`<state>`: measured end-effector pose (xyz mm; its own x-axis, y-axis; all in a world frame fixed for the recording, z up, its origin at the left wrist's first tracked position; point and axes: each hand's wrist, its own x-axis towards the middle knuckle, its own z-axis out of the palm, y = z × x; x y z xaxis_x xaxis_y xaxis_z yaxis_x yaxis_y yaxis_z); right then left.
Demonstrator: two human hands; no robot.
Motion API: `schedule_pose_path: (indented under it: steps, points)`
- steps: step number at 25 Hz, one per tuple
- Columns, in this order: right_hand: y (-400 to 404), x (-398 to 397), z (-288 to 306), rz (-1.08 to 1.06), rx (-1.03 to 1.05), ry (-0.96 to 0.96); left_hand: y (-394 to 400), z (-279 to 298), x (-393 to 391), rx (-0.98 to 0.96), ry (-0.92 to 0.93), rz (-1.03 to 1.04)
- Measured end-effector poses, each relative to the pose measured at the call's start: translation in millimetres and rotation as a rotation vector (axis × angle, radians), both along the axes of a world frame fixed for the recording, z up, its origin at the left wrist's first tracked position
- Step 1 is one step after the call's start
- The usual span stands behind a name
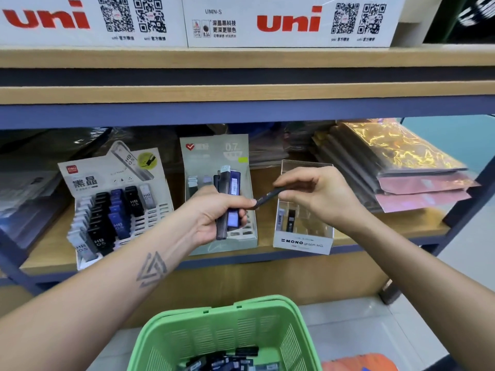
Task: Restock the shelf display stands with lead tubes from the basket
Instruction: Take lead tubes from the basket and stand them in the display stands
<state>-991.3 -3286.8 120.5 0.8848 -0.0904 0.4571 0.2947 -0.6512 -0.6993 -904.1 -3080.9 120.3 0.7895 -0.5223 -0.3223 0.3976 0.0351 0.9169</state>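
My left hand (pixel 214 212) grips a bunch of lead tubes (pixel 227 199), dark and blue ones, upright in front of the grey 0.7 display stand (pixel 214 153). My right hand (pixel 318 194) pinches one thin black lead tube (pixel 267 197) at its upper end; its lower end touches my left thumb. Just right stands the clear MONO stand (pixel 302 242) with a couple of tubes inside. The white HB 0.5 stand (pixel 115 204) at left holds several black, blue and grey tubes. Below, the green basket (pixel 227 325) holds several loose tubes (pixel 230 361).
The stands sit on a wooden shelf (pixel 388 228) with a blue metal frame. Stacks of glossy packets (pixel 396 167) lie at right and dark wrapped goods at left. White uni boxes (pixel 289 21) fill the shelf above. An orange thing (pixel 359 362) lies right of the basket.
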Motion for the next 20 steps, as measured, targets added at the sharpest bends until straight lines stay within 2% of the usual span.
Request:
schedule_pose_path:
  steps: [4,8,12,20]
  points:
    - [-18.9,-4.6,4.0,-0.109,0.004,0.102,-10.9,-3.2,-2.1,0.000,0.048,0.009]
    - [-26.7,-5.3,-4.8,-0.279,-0.204,0.216,-15.0,-5.7,-3.2,0.014,0.068,-0.018]
    - [-18.4,-4.2,-21.0,-0.384,-0.281,0.233,-13.7,-7.7,-4.1,0.022,0.067,-0.025]
    - [-6.1,-0.5,-42.7,-0.358,-0.306,0.297,-11.3,-10.3,-8.7,0.060,0.080,-0.074]
